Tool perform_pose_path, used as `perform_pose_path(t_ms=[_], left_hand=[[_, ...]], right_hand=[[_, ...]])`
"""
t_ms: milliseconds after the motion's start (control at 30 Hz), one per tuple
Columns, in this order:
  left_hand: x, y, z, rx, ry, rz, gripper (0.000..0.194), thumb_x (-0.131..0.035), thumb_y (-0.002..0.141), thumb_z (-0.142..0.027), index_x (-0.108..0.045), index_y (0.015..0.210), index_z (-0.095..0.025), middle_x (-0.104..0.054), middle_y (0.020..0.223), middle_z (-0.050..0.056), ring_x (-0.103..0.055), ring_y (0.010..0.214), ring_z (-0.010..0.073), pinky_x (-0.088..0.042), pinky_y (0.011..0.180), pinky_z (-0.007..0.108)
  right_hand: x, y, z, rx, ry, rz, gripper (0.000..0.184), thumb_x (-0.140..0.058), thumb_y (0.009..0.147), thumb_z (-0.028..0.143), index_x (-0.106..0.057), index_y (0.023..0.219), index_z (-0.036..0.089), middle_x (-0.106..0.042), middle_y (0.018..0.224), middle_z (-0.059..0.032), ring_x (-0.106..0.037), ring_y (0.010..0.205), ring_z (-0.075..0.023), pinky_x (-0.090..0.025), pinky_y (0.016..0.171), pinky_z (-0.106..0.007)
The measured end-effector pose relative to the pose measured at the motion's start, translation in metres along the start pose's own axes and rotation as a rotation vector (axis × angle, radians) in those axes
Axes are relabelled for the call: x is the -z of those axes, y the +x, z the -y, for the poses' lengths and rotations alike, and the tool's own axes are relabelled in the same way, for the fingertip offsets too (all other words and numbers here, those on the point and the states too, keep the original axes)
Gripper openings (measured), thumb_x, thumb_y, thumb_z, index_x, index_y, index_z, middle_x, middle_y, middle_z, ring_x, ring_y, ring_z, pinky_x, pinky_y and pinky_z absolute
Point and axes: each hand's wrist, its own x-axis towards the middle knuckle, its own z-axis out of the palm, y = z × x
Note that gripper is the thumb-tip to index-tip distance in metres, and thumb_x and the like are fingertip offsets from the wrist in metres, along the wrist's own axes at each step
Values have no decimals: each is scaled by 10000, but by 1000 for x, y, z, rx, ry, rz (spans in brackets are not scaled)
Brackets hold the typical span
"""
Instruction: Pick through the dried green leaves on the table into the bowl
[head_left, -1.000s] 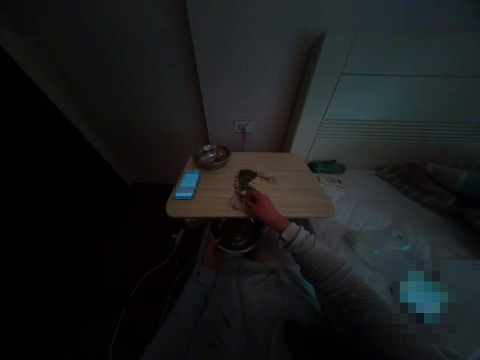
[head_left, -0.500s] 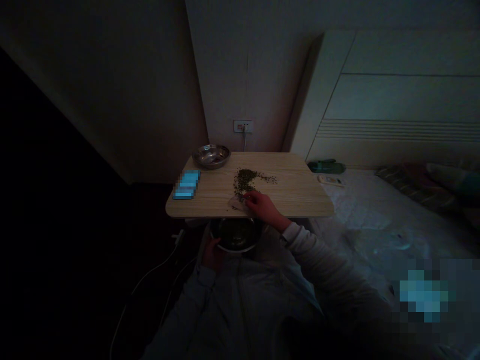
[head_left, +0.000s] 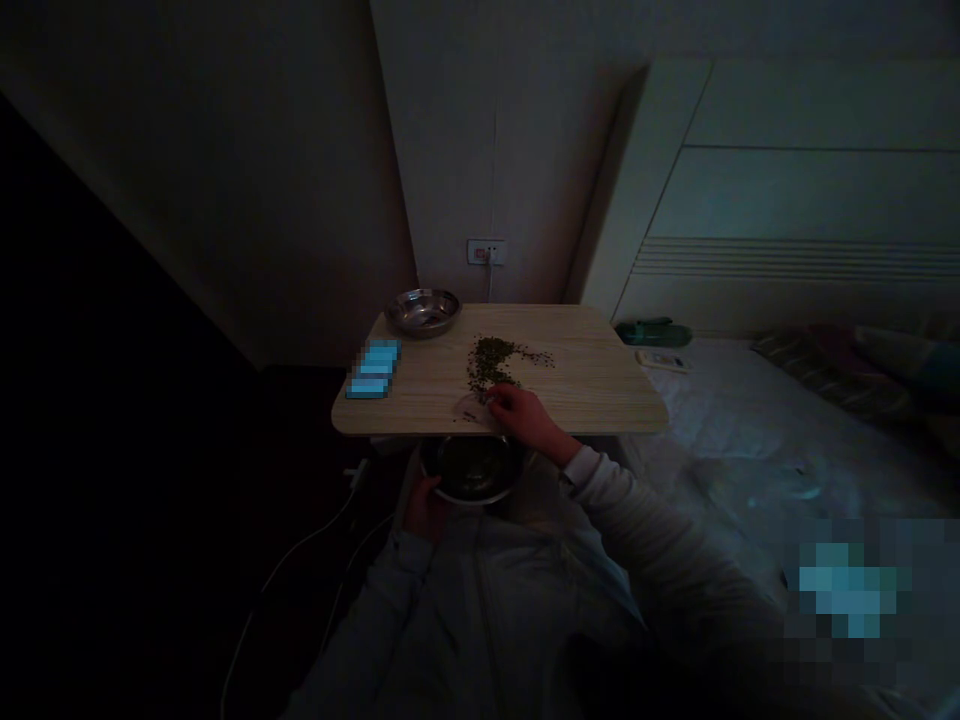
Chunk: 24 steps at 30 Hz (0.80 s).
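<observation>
Small green beans (head_left: 491,355) lie in a loose curved heap on the small wooden table (head_left: 592,380), with a few strays towards the front edge. My right hand (head_left: 525,415) rests at the near end of the heap, thumb and fingers pinched together; what they hold, if anything, is too small and dark to tell. Below the table's front edge, my left hand (head_left: 426,508) grips the left rim of a metal bowl (head_left: 480,497) on my lap. The bowl's inside is dark, with something greenish in it.
A second metal bowl (head_left: 424,315) stands at the table's back left, behind a lit, blurred-out phone (head_left: 373,370). Right of the table is a bed (head_left: 720,410) with a remote-like device (head_left: 664,361) on it. A white cable (head_left: 292,550) runs down at the left.
My right hand's fingertips have shifted very slightly at the near end of the beans. My left hand and the bowl have stayed in place.
</observation>
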Motion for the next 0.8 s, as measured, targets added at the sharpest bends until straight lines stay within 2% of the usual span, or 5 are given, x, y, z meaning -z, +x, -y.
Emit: perform_pose_path(t_ms=[133,367,600,800], left_hand=[[-1,-1,0,-33,-17,38,417,-584,653,-65,-664,1028,-233,-738,898,-9,-640,1014,218,-511,890,358],[-2,-1,-1,-17,-11,-7,348,-580,651,-51,-676,939,-222,-733,790,-19,-674,896,208,-519,870,376],[-4,-3,0,-31,-31,16,413,-577,653,-51,-664,1011,-239,-737,891,-12,-641,1015,232,-496,919,399],[1,4,2,-21,-17,32,408,-578,658,-66,-674,1009,-250,-735,954,-4,-616,1068,244,-498,917,412]], right_hand=[[-2,1,-4,16,18,-20,256,-543,787,157,-668,1010,164,-670,779,-20,-564,689,-129,-434,690,-247],[-3,1,-9,41,23,-37,253,-551,775,168,-675,995,173,-660,744,-9,-556,680,-125,-424,663,-235],[-2,-1,-5,29,59,-12,245,-544,777,157,-679,982,164,-649,725,-10,-538,652,-120,-420,664,-241],[-1,-1,-6,17,56,-20,255,-547,774,156,-680,991,171,-643,723,-7,-534,649,-121,-419,674,-248]])
